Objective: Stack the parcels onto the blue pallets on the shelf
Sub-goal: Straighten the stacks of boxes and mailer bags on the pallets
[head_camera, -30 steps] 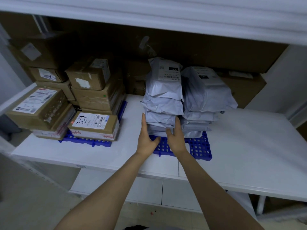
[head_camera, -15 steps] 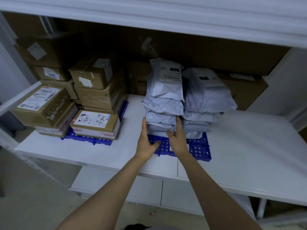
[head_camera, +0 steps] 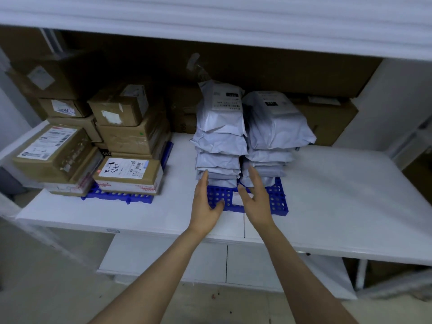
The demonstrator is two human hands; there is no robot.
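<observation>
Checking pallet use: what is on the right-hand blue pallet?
Two stacks of grey mailer bags sit side by side on the pallet; its front strip and white label show. The grid beneath the stacks is hidden.

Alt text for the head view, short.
A person's left hand and right hand reach, fingers open, toward the base of two stacks of grey plastic mailer parcels on a blue perforated plastic pallet on a white shelf. Brown cardboard boxes stand stacked on a second blue pallet to the left.
</observation>
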